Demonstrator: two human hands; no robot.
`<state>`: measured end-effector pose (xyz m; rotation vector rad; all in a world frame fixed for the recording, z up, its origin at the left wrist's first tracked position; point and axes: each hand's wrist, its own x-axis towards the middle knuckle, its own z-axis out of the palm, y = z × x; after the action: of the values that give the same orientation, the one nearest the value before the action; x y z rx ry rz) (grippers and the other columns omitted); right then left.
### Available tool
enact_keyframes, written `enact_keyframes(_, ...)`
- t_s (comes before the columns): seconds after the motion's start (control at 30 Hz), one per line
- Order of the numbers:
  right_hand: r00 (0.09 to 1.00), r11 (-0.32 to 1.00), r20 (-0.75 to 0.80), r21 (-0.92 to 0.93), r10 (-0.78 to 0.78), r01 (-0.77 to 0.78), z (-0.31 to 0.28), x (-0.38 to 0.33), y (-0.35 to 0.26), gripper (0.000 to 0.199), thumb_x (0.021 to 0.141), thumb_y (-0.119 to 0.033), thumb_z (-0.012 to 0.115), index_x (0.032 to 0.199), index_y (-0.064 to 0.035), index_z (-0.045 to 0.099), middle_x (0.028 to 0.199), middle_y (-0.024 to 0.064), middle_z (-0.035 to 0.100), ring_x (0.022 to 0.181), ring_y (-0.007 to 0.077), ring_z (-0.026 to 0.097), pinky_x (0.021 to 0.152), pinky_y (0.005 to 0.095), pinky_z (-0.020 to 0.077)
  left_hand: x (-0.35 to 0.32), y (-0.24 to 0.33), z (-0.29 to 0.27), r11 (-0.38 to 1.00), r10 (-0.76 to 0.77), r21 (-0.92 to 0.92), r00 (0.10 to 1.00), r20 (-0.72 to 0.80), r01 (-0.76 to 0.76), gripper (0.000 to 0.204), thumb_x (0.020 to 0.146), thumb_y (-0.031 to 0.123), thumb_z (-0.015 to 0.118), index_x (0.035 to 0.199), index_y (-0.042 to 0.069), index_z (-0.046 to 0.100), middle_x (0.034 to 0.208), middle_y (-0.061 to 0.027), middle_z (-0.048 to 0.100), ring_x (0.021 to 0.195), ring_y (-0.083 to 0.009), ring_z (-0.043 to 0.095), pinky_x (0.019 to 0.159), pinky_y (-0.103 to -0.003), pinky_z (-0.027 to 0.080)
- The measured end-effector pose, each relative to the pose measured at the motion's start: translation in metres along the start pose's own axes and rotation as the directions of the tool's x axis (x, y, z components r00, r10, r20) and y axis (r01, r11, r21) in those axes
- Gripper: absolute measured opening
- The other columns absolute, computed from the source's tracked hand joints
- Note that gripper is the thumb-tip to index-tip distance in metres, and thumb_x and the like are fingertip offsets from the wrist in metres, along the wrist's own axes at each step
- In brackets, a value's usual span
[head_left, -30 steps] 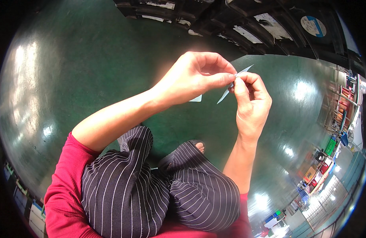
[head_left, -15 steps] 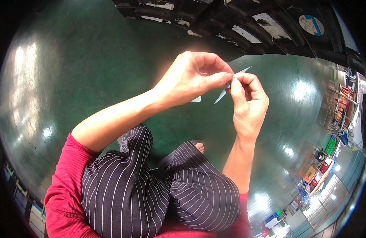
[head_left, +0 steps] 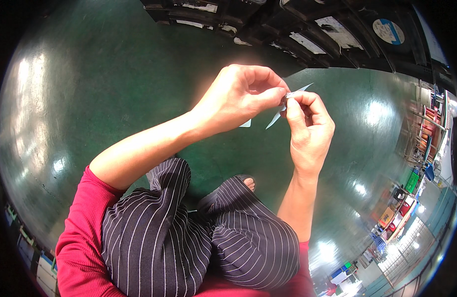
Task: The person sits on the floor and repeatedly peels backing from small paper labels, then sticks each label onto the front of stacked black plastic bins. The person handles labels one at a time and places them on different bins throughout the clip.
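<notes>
Both hands meet in front of me, raised above the floor. A thin pale blue-white piece of paper [head_left: 274, 120], bent with pointed ends, is between my fingertips. My right hand [head_left: 310, 123] pinches it between thumb and forefinger. Thumb and forefinger of my left hand [head_left: 243, 96] close together at the upper left of the same paper. My fingers hide its middle. A second small white piece [head_left: 245, 123] shows just below the left hand; whether it is held or lies on the floor I cannot tell.
A glossy green floor [head_left: 114, 89] spreads around me. Dark crates or racks [head_left: 332, 34] with torn labels stand at the far side. Shelves with boxes and coloured goods [head_left: 389, 215] line the right edge. My knees in striped trousers [head_left: 154, 237] are below my hands.
The fingertips and the paper have shifted very slightly to the left. The left thumb has drawn back a little, so more of the paper shows between the hands.
</notes>
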<state>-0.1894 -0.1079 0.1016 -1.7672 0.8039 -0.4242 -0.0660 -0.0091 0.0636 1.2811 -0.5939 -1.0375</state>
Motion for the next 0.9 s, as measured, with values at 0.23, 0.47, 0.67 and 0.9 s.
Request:
enact_keyframes(0.23,0.999,0.999,0.007,0.028,0.035,-0.035,0.003,0.004,0.011,0.007,0.085,-0.006,0.064,0.089,0.0001,0.062,0.079,0.0007,0.062,0.071,0.0063,0.058,0.066,0.0211,0.0463,0.005,-0.008,-0.009,0.997,0.028,0.068,0.999,-0.032,-0.026,0.018,0.088,0.014,0.063,0.096,-0.002,0.067,0.084,-0.0042,0.068,0.079,-0.0079,0.062,0.074,-0.023,0.051)
enact_keyframes(0.47,0.952,0.963,0.145,-0.071,0.268,-0.26,0.004,0.019,0.122,0.014,0.084,-0.012,0.06,0.084,0.0019,0.062,0.071,0.0019,0.061,0.063,0.0086,0.055,0.061,0.0237,0.0448,0.017,-0.039,-0.072,0.982,-0.04,0.166,0.958,-0.284,0.091,0.021,0.089,0.018,0.062,0.098,0.0,0.068,0.088,-0.0054,0.069,0.084,-0.0113,0.064,0.08,-0.026,0.05)
enact_keyframes(0.67,0.862,0.877,0.166,-0.048,0.478,-0.477,-0.005,0.0,0.202,0.013,0.085,-0.01,0.06,0.082,0.0028,0.063,0.073,0.003,0.06,0.062,0.009,0.055,0.06,0.0248,0.0463,0.021,-0.047,-0.091,0.972,-0.075,0.181,0.924,-0.376,0.152,0.023,0.089,0.019,0.063,0.101,-0.001,0.066,0.091,-0.0065,0.069,0.085,-0.0133,0.065,0.083,-0.027,0.05)
enact_keyframes(0.9,0.999,0.858,0.0,-0.513,0.037,-0.031,-0.01,0.03,0.12,0.016,0.084,-0.013,0.064,0.094,-0.0043,0.071,0.083,0.0136,0.069,0.074,0.0249,0.066,0.066,0.0338,0.0499,0.021,-0.028,-0.069,0.911,0.155,0.412,0.901,-0.405,0.028,0.016,0.088,0.013,0.063,0.097,0.001,0.068,0.085,-0.005,0.07,0.079,-0.0121,0.066,0.073,-0.024,0.051)
